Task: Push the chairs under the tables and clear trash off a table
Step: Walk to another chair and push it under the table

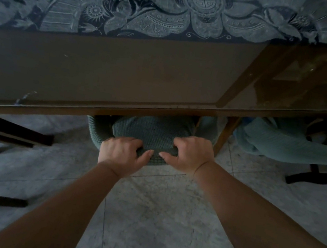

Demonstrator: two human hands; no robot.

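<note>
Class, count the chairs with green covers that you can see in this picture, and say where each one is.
2. One green-covered chair is gripped by both hands at the table edge; another sits under the table at right. More may be hidden.

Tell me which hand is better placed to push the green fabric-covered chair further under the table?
Neither clearly: left hand and right hand both grip the green fabric-covered chair backrest's top, evenly spaced. Push with both.

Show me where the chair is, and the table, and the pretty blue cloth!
chair (153, 131), head view, on the green checked cover of the backrest, between the hands.
table (123, 71), head view, on the bare brown top near its front edge.
blue cloth (153, 16), head view, on its flower pattern.
</note>
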